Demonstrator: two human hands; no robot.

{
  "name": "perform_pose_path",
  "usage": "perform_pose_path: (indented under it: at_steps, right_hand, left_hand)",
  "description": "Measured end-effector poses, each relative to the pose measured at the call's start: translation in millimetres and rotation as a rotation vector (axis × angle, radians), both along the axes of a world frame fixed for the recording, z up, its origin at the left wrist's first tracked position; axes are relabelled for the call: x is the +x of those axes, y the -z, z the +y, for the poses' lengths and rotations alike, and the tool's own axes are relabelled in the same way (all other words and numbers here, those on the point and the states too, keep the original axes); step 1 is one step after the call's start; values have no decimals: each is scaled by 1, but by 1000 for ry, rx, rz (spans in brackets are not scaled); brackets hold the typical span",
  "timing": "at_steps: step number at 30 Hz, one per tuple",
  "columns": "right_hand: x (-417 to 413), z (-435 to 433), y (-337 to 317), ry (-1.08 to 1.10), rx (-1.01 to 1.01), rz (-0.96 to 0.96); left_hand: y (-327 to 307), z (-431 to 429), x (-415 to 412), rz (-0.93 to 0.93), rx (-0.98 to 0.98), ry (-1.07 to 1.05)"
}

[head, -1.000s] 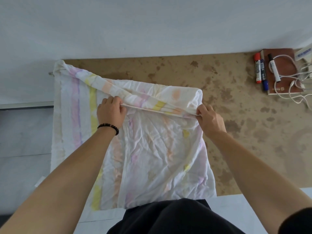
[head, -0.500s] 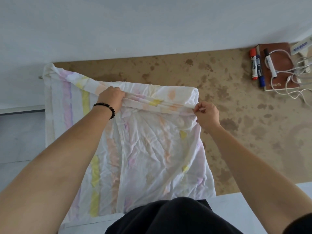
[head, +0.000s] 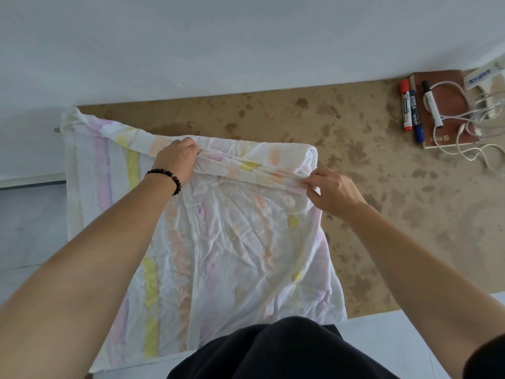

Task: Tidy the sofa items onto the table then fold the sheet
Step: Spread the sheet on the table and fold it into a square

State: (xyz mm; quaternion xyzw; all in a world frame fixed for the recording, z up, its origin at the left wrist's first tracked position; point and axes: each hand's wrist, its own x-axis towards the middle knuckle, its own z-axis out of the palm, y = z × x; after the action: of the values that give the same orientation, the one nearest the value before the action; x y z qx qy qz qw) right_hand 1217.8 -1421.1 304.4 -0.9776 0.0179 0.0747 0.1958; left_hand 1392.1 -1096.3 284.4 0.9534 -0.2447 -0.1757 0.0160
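Note:
A white sheet (head: pixel 232 242) with pale pink, yellow and orange stripes lies spread over the left part of a mottled brown table (head: pixel 396 214), its left side hanging past the table's edge. A folded-over band runs across its far side. My left hand (head: pixel 177 158), with a dark bead bracelet at the wrist, grips that band near its left end. My right hand (head: pixel 332 191) pinches the same band near the sheet's right edge. Both arms reach forward over the cloth.
At the table's far right lies a brown notebook (head: pixel 448 132) with a red marker (head: pixel 405 108), a blue marker (head: pixel 416 119) and a black-capped marker (head: pixel 431 105), plus a tangled white cable (head: pixel 478 124) and a white box (head: pixel 486 75). A white wall runs behind.
Both hands have carried the gripped fold of the sheet farther away from me, towards the wall side of the table. The items at the far right have not moved.

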Motion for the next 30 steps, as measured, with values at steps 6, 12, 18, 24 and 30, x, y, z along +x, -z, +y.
perform_pose_path:
  at_steps: [6, 12, 18, 24, 30]
  right_hand:
    - [10, 1, -13, 10, -45, 141]
    - [7, 6, -16, -19, -112, 132]
    - [-1, 9, -12, -17, -120, 76]
    - [-4, 11, -14, 51, -95, 52]
    - [-3, 12, -6, 62, -105, 119]
  left_hand:
    - [-5, 6, 1, 26, 42, 57]
    - [-3, 3, -7, 2, 102, 234]
    - [-6, 1, -16, -56, 87, 209]
    - [-6, 7, -23, -99, -94, 97]
    - [-6, 2, -23, -219, -257, -17]
